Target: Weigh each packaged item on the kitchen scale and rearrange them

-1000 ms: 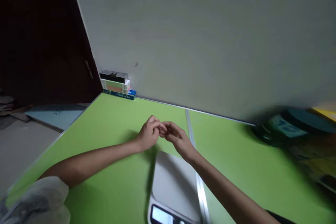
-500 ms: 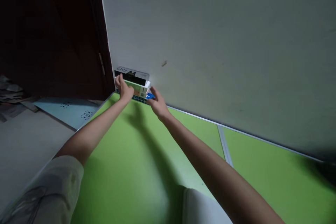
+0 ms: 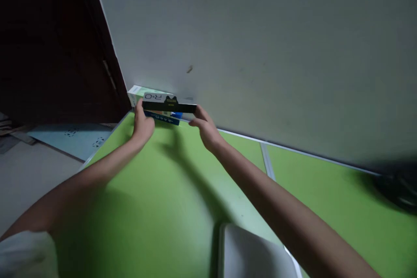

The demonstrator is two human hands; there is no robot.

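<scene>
A slim black-and-white box (image 3: 185,107) with large letters on it is held by its two ends between my hands. At its left end, the fingers of my left hand (image 3: 143,125) grip it, partly hidden behind the box. My right hand (image 3: 206,129) closes on the right end, thumb below. Behind it, against the wall, stands a pale green and white box (image 3: 138,90), mostly covered by the held one. Underneath, a flat dark blue box (image 3: 164,118) with white lettering lies on the green tabletop (image 3: 140,208). A bright blue item (image 3: 177,114) shows beside it.
The wall (image 3: 260,61) rises along the table's far edge. A dark brown door (image 3: 58,43) is at the left. Close to me lies a pale grey flat object (image 3: 254,254). A dark blurred object (image 3: 399,189) sits far right. A light blue board (image 3: 76,137) rests below the table's left side.
The black-and-white box has come off the stack by the wall, towards me and slightly right, between both hands. The view has shifted slightly right.
</scene>
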